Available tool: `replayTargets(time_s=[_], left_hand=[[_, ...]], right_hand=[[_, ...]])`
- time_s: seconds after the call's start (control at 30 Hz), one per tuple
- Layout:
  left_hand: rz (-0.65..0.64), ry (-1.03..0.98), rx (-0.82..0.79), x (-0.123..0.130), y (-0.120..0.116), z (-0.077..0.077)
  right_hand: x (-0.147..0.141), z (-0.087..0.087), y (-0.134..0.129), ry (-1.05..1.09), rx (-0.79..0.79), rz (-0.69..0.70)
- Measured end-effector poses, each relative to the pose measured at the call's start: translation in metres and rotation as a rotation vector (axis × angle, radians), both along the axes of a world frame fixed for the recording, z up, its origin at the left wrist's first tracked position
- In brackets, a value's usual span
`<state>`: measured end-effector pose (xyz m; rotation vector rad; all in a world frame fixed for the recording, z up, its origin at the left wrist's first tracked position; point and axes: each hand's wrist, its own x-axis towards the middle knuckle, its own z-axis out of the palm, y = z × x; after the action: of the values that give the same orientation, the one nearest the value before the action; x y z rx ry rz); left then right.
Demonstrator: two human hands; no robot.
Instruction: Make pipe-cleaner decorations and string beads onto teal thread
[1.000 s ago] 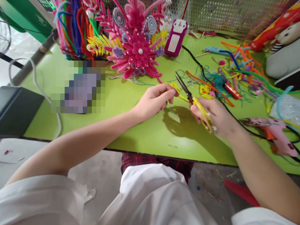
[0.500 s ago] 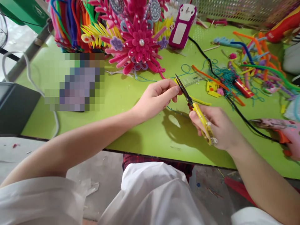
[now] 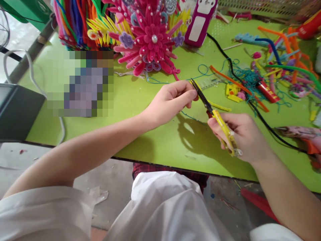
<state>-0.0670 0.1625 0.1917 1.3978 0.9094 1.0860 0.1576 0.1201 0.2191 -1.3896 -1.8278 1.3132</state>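
My left hand (image 3: pixel 177 97) is closed in a pinch over the table. A bit of yellow pipe cleaner (image 3: pixel 192 82) shows at its fingertips; most of what it pinches is hidden. Scissors (image 3: pixel 204 99) with dark blades and yellow handles are gripped in my right hand (image 3: pixel 239 134). The blades point up and left, close together, right beside the left fingertips. Behind the scissors a yellow fuzzy strip (image 3: pixel 220 106) sticks out to the right; I cannot tell whether it joins the pinched piece.
A pink pipe-cleaner flower piece (image 3: pixel 154 40) stands at the back, beside bundled coloured pipe cleaners (image 3: pixel 80 26) and a purple box (image 3: pixel 200 23). To the right lie tangled teal thread (image 3: pixel 247 80), a black cable (image 3: pixel 262 120) and a pink glue gun (image 3: pixel 296 134). A grey box (image 3: pixel 20 112) sits left.
The view has shifted slightly, so most tabletop things appear a little further right and higher. Both hands keep nearly the same pose, with the scissor blades still against the left fingertips.
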Motion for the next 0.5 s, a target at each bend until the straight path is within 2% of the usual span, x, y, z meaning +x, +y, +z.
replayTargets(time_s=[0.3, 0.5], left_hand=[[0.011, 0.033, -0.064, -0.001, -0.001, -0.001], [-0.020, 0.059, -0.073, -0.003, 0.001, 0.000]], right_hand=[[-0.001, 0.002, 0.001, -0.107, 0.103, 0.021], [0.010, 0.001, 0.004, -0.030, -0.146, 0.041]])
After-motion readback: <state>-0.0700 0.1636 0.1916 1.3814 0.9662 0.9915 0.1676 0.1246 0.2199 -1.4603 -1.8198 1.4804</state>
